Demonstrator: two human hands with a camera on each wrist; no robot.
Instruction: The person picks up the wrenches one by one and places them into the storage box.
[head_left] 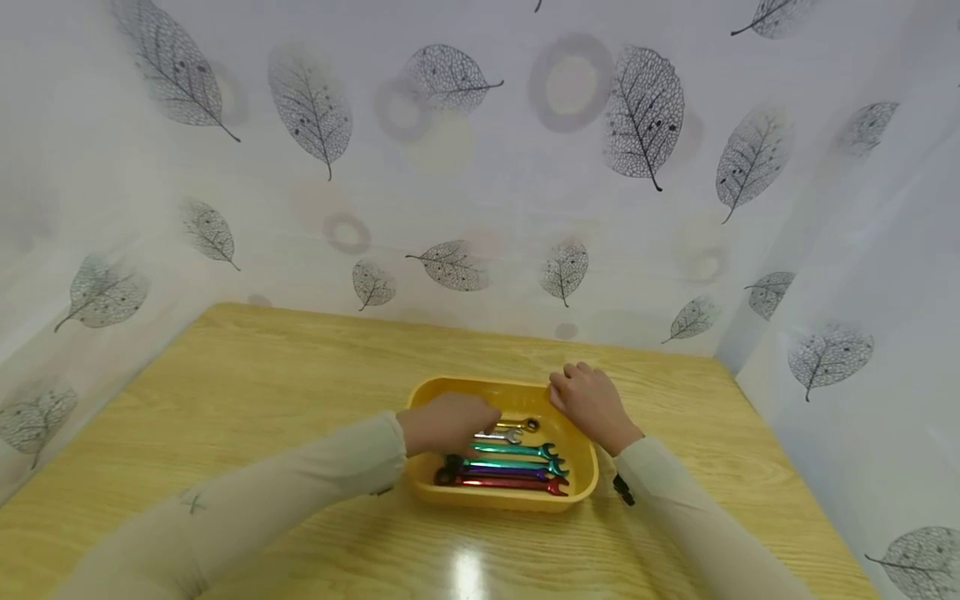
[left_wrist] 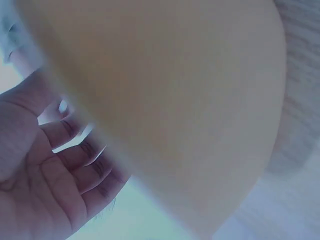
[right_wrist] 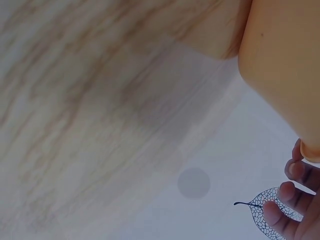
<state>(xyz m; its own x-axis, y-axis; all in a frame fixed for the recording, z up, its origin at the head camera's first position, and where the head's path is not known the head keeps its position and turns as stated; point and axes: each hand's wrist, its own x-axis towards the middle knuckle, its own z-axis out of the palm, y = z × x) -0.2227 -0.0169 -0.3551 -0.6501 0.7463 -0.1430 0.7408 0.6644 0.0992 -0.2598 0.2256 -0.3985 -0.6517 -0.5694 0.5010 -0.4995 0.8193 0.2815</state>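
A yellow plastic tray (head_left: 506,502) sits on the table with several combination wrenches lying side by side in it. Nearest me is a red wrench (head_left: 513,482), then a purple one and two green wrenches (head_left: 510,450). Farther back lie a silver wrench (head_left: 510,436) and a gold wrench (head_left: 531,424). My left hand (head_left: 450,421) reaches over the tray's left side, covering the left ends of the back wrenches. Its fingers (left_wrist: 87,155) bend gently past the rim, fingertips hidden; I cannot tell whether they hold a wrench. My right hand (head_left: 592,404) grips the tray's far right corner.
The wood-grain table (head_left: 315,358) runs back to a pale wall covering (head_left: 480,192) printed with grey leaves, which also closes in both sides. A small black piece (head_left: 623,490) shows beneath the right wrist.
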